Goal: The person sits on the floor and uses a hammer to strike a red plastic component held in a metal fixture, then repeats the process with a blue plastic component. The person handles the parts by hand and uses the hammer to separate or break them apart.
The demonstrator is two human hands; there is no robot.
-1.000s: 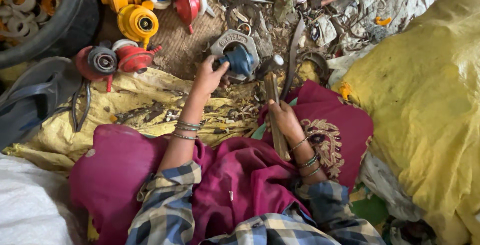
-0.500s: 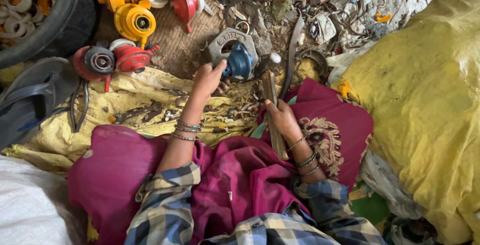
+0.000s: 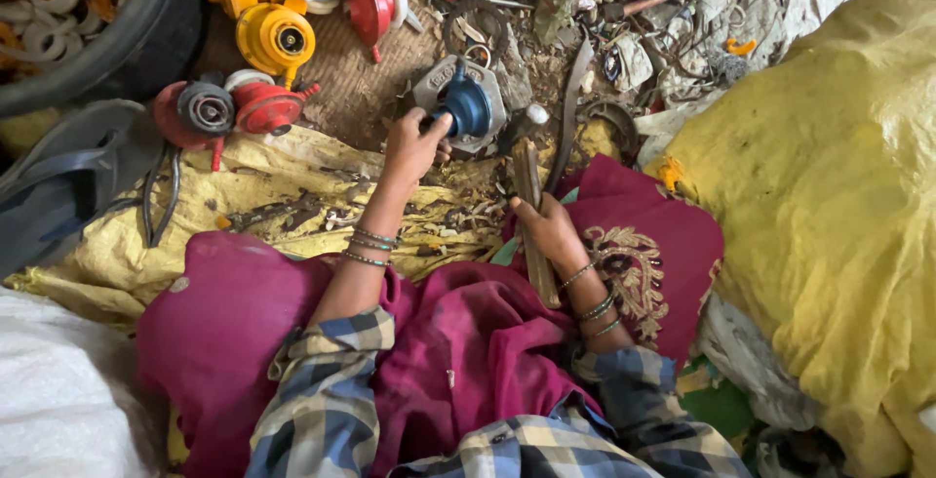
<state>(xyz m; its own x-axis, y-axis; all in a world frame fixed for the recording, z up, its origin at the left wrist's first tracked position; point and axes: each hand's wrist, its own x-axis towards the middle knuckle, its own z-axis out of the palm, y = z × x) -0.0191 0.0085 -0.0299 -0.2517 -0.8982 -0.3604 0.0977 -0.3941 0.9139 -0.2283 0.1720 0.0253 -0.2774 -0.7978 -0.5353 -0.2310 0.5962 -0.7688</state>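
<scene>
My left hand point(image 3: 414, 146) reaches forward and grips a blue-and-grey metal regulator part point(image 3: 464, 105) lying on the ground among scrap. My right hand point(image 3: 549, 231) rests on my maroon-clad knee and holds the wooden handle of a curved sickle-like blade point(image 3: 563, 137) that points away from me. Both wrists wear thin bangles, and my sleeves are checked blue and yellow.
Red and yellow regulator bodies point(image 3: 275, 41) lie at the upper left beside a black rubber tyre point(image 3: 117, 34). A dirty yellow sack point(image 3: 263, 195) covers the ground ahead. A large full yellow sack point(image 3: 838, 195) rises on the right. Mixed metal scrap point(image 3: 643, 49) is strewn beyond.
My left hand has closed around the blue-and-grey part it was reaching toward. The right hand with the sickle has stayed in place.
</scene>
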